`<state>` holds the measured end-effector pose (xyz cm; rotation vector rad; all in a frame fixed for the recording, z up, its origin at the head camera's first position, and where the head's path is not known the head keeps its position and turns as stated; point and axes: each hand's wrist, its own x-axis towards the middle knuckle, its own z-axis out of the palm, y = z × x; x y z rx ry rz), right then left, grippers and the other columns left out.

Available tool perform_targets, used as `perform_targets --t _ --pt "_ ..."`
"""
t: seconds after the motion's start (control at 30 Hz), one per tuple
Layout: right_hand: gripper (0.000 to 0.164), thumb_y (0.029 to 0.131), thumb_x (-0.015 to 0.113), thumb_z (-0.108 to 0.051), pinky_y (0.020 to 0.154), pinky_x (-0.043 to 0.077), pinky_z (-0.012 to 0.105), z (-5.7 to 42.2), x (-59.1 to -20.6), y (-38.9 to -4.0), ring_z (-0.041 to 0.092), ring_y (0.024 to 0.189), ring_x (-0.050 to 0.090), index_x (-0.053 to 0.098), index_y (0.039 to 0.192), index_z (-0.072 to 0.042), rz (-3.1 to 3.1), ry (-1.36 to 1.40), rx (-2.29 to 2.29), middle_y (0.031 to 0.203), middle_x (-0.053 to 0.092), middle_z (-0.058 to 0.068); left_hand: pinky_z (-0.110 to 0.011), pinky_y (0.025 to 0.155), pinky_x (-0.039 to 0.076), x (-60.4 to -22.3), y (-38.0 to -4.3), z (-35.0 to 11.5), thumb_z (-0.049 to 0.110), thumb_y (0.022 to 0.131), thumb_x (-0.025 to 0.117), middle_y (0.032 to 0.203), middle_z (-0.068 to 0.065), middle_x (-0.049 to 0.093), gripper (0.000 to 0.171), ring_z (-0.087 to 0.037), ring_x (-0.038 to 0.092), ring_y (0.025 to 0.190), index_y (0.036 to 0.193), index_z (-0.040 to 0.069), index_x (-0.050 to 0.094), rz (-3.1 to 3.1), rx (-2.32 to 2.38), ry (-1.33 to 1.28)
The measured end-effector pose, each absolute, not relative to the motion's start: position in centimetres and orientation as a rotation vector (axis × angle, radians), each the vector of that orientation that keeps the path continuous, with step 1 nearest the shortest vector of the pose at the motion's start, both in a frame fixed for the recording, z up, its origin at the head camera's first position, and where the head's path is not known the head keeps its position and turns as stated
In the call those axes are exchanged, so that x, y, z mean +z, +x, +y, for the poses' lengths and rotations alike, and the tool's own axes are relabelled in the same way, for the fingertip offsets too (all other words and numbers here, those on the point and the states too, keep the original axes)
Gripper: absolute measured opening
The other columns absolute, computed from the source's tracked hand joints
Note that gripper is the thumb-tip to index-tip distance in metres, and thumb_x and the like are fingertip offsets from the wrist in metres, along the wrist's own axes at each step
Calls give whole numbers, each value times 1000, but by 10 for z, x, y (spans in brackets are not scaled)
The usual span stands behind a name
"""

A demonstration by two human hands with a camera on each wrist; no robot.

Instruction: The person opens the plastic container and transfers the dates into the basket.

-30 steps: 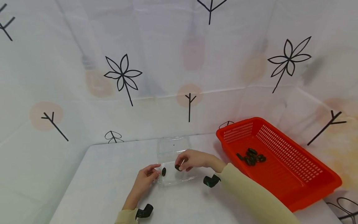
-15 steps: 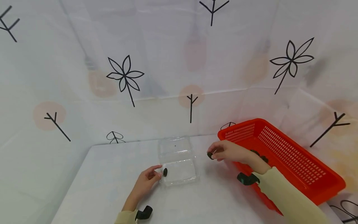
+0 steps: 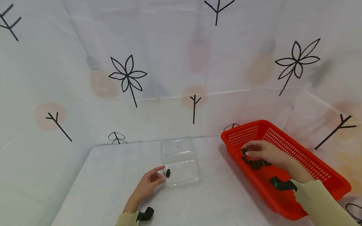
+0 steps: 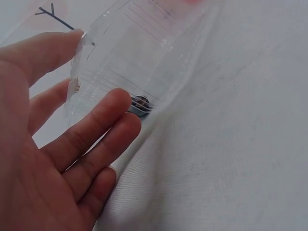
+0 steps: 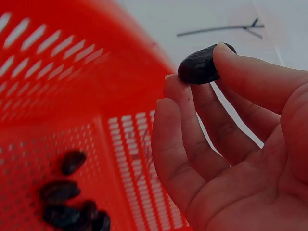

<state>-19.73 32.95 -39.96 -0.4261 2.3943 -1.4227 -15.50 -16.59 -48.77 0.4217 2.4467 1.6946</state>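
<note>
My right hand (image 3: 261, 152) is over the red basket, pinching a dark, glossy oval date-like fruit (image 5: 199, 66) between thumb and fingers. Several more such fruits (image 3: 255, 164) lie in the basket below it. A clear plastic clamshell box (image 3: 182, 174) stands unfolded on the table, its lid (image 3: 177, 147) lying back toward the wall. One dark fruit (image 3: 168, 173) lies in the box near its left side. My left hand (image 3: 148, 185) is at that side, fingers loosely spread; in the left wrist view, fingertips (image 4: 77, 36) are right at the plastic edge.
The red perforated basket (image 3: 278, 205) stands at an angle on the right of the white-covered table (image 3: 107, 188). Its raised rim lies between the clamshell and the fruits. A white printed cloth (image 3: 158, 119) hangs behind the table.
My right hand has moved right, away from above the clamshell to over the basket, with a dark fruit still pinched. My left hand stays at the box's left edge.
</note>
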Motion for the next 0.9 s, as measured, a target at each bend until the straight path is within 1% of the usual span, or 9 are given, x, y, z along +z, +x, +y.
perform_targets --t 0.1,0.17,0.23,0.37,0.5,0.7,0.9 --pt "39 98 64 -17 83 54 34 345 -406 -197 35 106 64 57 129 6 2424 -373 -1426 124 59 23 -24 77 48 -490 -156 -166 7 94 69 93 -8 63 48 -13 62 82 138 -5 54 2434 1690 440" --pt "41 99 64 -19 84 54 33 354 -411 -196 38 108 63 56 131 6 2454 -335 -1402 126 57 23 -24 76 48 -492 -157 -166 7 94 68 94 -8 63 48 -12 61 82 138 -6 53 2425 1693 453" --pt "42 99 64 -20 83 53 36 361 -416 -196 38 106 62 56 131 5 2491 -311 -1369 126 58 22 -24 76 48 -498 -160 -167 8 94 68 95 -9 63 49 -12 61 82 139 -6 52 2421 1691 459" --pt "42 98 64 -21 82 51 42 372 -425 -196 34 102 59 57 130 6 2527 -279 -1332 124 59 22 -23 75 47 -518 -166 -170 11 95 69 97 -8 63 51 -10 61 82 141 -1 52 2417 1689 436" --pt "42 98 64 -19 81 52 41 379 -434 -197 32 102 60 56 129 9 2545 -264 -1312 124 60 23 -23 75 47 -531 -171 -173 13 94 70 97 -8 62 53 -9 61 83 143 3 52 2394 1720 422" --pt "43 98 65 -17 78 53 39 387 -443 -201 29 98 61 56 128 12 2573 -238 -1290 123 59 26 -23 74 47 -532 -172 -175 14 94 71 97 -10 62 53 -10 61 82 142 3 53 2381 1748 449" --pt "41 97 66 -17 78 52 39 391 -448 -205 30 96 61 58 125 12 2658 -177 -1174 117 63 23 -23 74 46 -530 -171 -175 15 94 71 97 -9 62 52 -10 61 82 142 3 54 2399 1727 424"
